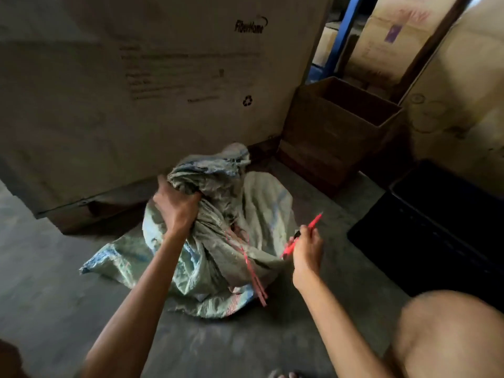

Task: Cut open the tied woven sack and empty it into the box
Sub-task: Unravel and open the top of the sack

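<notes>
A pale green woven sack [218, 257] lies crumpled on the concrete floor in the middle of the view. A red string [252, 266] is tied around its neck, with loose ends hanging down the front. My left hand [176, 207] grips the bunched top of the sack. Just right of the sack, my right hand [306, 248] holds a red cutter [313, 223], whose tip points up and to the right, clear of the fabric. An open brown cardboard box [321, 137] stands behind the sack to the right.
A very large printed carton [136, 91] fills the back left, close behind the sack. A black crate [436, 230] sits on the floor at right. More cartons and a blue rack post [341, 31] stand at the back right. My bare knee [458, 331] is at bottom right.
</notes>
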